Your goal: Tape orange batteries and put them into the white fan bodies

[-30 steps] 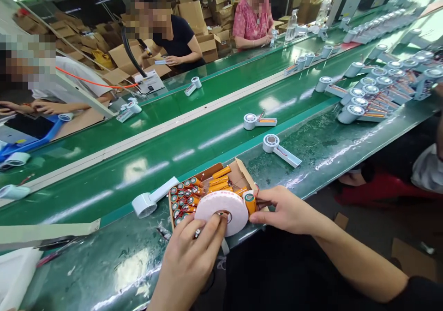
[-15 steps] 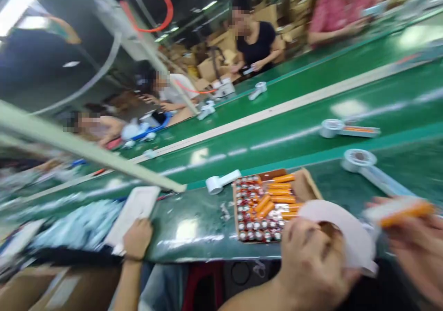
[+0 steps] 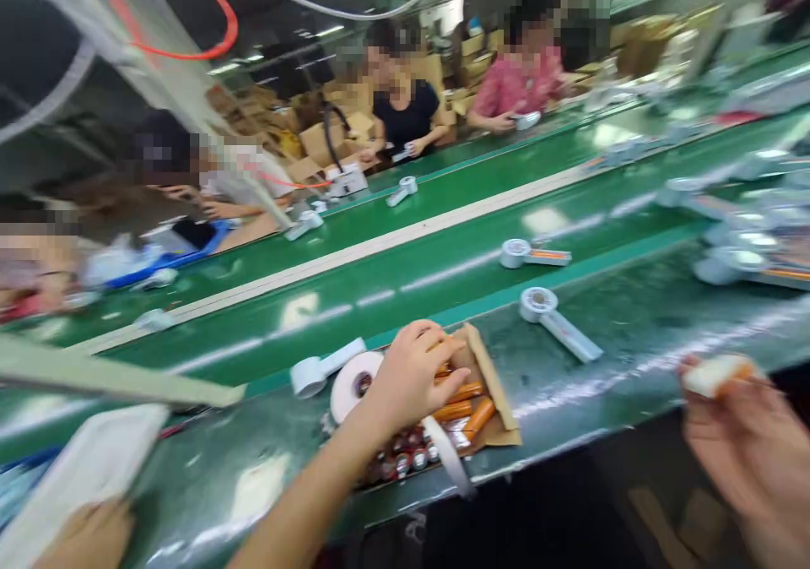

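Note:
My left hand is over a cardboard box of batteries, thumb apart from the fingers. Some fingertips are hidden among the orange batteries. Against that hand, on the box's left side, lies a roll of white tape; a loose white strip hangs over the box's front edge. Upright batteries with silvery ends fill the near left part. At the far right, my right hand is closed on an orange battery with a white covering, blurred and partly hidden by the fingers.
White handheld devices with round heads lie beside the box, on the bench, and on the green conveyor. Several more pile up at right. Another person's hand touches a white tray. People sit across the belt.
The view has swung right. My left hand has let go of the tape roll, now lying on the box, and reached among the batteries. My right hand has moved away with its orange battery.

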The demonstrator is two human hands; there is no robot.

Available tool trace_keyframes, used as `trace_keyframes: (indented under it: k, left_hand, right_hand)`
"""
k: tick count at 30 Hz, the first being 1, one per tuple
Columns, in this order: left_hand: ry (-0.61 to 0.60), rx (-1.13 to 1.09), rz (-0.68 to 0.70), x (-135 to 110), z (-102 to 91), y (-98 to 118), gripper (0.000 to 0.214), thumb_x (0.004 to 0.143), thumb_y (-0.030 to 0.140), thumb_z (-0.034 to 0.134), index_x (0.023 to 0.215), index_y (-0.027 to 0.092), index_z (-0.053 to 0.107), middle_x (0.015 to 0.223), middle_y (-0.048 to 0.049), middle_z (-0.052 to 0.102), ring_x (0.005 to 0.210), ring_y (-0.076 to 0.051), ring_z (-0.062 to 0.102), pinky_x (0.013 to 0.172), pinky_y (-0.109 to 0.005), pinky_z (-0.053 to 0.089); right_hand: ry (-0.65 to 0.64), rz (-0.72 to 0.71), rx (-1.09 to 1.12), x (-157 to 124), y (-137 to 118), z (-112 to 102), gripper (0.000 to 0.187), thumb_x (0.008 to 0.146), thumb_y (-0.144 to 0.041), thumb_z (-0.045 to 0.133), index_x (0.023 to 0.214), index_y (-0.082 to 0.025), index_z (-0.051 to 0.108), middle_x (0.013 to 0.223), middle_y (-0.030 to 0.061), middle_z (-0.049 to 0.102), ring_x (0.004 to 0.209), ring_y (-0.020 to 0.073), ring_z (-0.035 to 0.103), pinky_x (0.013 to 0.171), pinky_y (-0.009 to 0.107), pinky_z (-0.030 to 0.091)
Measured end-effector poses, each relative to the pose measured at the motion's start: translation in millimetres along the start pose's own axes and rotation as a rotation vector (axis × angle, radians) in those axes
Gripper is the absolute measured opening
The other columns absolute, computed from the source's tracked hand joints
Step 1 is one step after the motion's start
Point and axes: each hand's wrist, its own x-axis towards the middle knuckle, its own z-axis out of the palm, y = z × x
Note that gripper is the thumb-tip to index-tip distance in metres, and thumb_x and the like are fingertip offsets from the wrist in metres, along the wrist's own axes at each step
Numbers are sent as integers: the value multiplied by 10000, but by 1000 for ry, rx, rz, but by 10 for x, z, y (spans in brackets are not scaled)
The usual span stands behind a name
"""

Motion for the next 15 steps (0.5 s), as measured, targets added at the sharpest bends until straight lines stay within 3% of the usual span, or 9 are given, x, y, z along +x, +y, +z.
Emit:
trace_keyframes:
  k: [2,4,7,9,11,13,15]
  left_hand:
    - [-166,-7,210,600,276,84,341,966,421,630,1238,227,700,1198,-74,715,1292,-288,504,1117,-482,434]
    - [-292,59,375,1129,583,200,399,944,435,656,1290,236,674,1344,-88,659,1385,-344,433,1171,-555,366]
    - [-428,198,524,1679,975,349,461,917,370,696,1361,281,613,1490,-91,553,1487,-383,313,1212,-628,270]
    - [-461,258,540,1902,1140,404,415,945,287,642,1357,286,600,1448,-109,570,1440,-357,398,1163,-595,360]
    - [-470,296,522,2050,1225,410,352,956,207,582,1303,244,623,1332,-138,617,1241,-309,577,1011,-491,507]
    - [-490,339,503,2154,1245,342,289,913,143,601,1187,199,671,1199,-143,654,1034,-263,655,861,-402,557]
    - [-507,378,494,2226,1208,175,233,849,92,644,1057,178,707,1105,-133,673,981,-258,662,822,-379,554]
  right_hand:
    - [60,-52,50,25,-26,-50,292,769,-417,877,1016,-351,736,1202,33,720,1111,195,686,1056,351,520]
    - [52,-59,96,-9,-61,-50,473,692,-420,924,1112,-332,725,1137,32,752,1055,207,728,1032,372,560]
    - [41,-80,121,-114,-121,-63,583,692,-398,927,1219,-327,688,1135,60,770,1008,230,759,905,352,630]
    - [27,-79,123,-168,-130,-108,600,707,-384,921,1248,-315,671,1113,80,779,978,249,769,831,348,649]
    - [-1,-58,126,-183,-102,-149,619,718,-373,920,1272,-298,655,1084,90,786,946,259,774,780,347,651]
    - [-30,-34,139,-156,-57,-150,626,724,-360,924,1279,-283,646,1060,90,790,918,257,774,770,350,640]
    - [-47,-25,152,-102,-15,-93,627,720,-354,932,1270,-269,645,1035,85,790,890,250,770,780,357,624]
